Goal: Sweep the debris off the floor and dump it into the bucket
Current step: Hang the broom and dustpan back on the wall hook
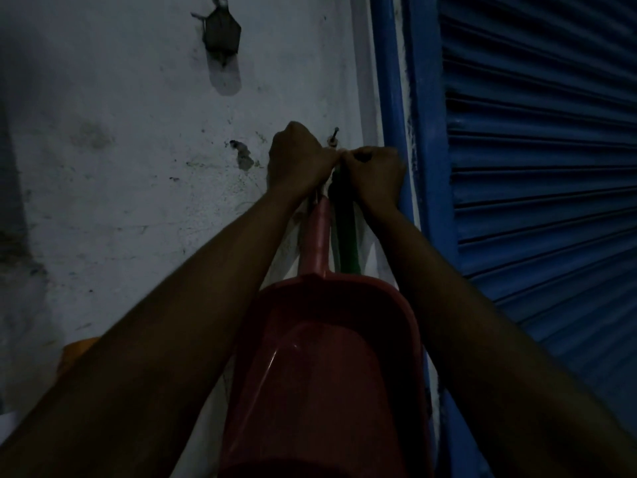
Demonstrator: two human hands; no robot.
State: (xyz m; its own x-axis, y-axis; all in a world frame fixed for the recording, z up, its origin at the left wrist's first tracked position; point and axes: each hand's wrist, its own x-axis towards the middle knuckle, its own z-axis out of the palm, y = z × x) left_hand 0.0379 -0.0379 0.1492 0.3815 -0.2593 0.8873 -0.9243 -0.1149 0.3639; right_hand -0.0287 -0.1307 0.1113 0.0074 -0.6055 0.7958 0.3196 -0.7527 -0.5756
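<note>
Both hands up at nail [335, 133]: left hand [299, 162] grips dustpan [324, 343] handle top, right hand [375, 174] grips broom [345, 229] top. Likely unhooking: lift each clear of nail, steady dustpan.

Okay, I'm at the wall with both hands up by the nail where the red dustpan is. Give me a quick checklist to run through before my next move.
1. Left hand grip: fingers curled at the top of the red dustpan handle, and what they hold is hidden: cannot tell.
2. Right hand grip: fingers curled right beside the left: cannot tell.
3. Nail in sight in the wall, just above the hands: ok.
4. Dustpan upright, handle up, pan down: ok.
5. Green handle free of the dustpan: they lie side by side: cannot tell.
6. Lighting: very dim: not ok.
</note>
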